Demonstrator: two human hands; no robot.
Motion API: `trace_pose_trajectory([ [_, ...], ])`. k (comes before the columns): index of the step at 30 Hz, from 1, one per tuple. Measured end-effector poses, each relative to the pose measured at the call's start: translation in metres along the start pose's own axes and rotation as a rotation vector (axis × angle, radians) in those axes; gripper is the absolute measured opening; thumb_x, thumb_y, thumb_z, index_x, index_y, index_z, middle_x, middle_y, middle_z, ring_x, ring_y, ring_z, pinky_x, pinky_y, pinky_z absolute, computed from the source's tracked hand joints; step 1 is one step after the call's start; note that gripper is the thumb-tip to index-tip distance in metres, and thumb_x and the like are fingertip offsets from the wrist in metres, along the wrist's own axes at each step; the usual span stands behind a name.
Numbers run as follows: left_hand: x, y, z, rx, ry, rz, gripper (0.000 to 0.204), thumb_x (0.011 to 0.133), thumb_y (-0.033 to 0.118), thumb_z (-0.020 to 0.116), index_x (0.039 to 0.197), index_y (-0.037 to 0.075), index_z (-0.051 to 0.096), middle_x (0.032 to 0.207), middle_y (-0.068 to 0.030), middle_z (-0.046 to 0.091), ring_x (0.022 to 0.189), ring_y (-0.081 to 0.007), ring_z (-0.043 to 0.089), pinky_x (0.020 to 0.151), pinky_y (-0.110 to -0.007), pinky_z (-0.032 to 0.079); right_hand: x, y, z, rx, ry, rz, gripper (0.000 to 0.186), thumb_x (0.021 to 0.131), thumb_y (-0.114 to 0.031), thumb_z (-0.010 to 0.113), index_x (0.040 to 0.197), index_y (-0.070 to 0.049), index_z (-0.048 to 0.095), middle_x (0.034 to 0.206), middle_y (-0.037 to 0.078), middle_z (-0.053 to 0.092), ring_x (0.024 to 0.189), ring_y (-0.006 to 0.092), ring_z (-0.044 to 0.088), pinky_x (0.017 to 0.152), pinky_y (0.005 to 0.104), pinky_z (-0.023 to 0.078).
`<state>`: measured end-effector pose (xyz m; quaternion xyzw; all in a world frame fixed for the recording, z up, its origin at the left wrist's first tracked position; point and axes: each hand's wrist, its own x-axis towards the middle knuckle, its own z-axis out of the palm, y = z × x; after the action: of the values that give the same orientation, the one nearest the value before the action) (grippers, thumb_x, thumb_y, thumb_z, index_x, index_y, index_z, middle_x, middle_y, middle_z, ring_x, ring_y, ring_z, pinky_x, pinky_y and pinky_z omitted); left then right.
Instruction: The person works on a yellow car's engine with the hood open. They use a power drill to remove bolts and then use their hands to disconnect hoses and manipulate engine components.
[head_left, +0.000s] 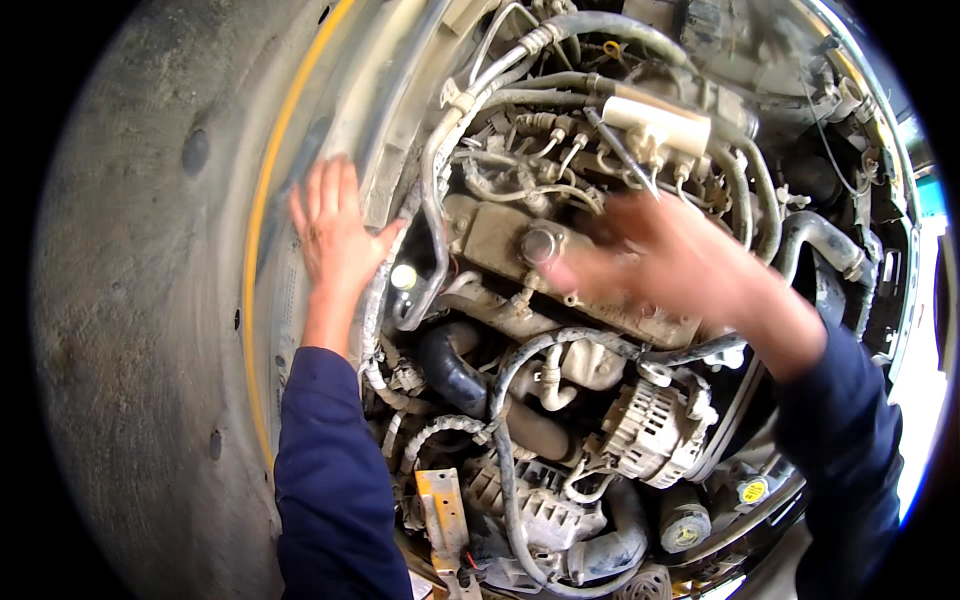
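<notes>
My left hand [337,215] lies open, fingers stretched out, on the metal edge beside the engine bay, its thumb by a wrapped hose. Over the engine [485,240] my right hand [660,255] is smeared by motion, so whether it grips anything cannot be made out. Just left of its fingers is a round metal cap [540,247] on the dusty engine cover. Above the hand, a thin dark rod [620,148] slants across the metal pipes, its lower end close to the knuckles. A pale cylindrical part [655,125] sits behind the rod.
An alternator [652,430] and a black hose [450,365] lie nearer me. A bright round spot [403,277] shines beside a bent metal pipe [433,200]. A yellow-and-grey bracket [442,515] stands low in view. The dusty panel [150,300] with a yellow strip borders the left.
</notes>
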<state>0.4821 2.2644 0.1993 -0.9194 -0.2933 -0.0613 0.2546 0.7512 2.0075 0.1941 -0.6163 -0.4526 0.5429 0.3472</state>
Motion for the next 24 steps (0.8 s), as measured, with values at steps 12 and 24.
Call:
trace_pose_trajectory([
  [12,0.002,0.002,0.006,-0.018,0.005,0.011,0.092,0.066,0.038,0.092,0.141,0.002,0.052,0.151,-0.0112,0.049,0.147,-0.028,0.036,0.123,-0.055,0.021,0.221,-0.049,0.042,0.51,0.016,0.116,0.06,0.099,-0.041,0.059,0.132,0.008,0.052,0.13,0.03,0.058,0.104,0.0441,0.07,0.078,0.047,0.068],
  [24,0.006,0.004,0.008,0.016,0.071,0.052,0.089,0.063,0.037,0.092,0.134,-0.001,0.056,0.147,-0.0132,0.051,0.141,-0.0336,0.042,0.117,-0.052,0.03,0.222,-0.046,0.031,0.751,0.003,0.274,0.03,0.098,-0.019,0.06,0.105,0.01,0.063,0.099,0.025,0.073,0.083,0.0356,0.076,0.073,0.0428,0.069],
])
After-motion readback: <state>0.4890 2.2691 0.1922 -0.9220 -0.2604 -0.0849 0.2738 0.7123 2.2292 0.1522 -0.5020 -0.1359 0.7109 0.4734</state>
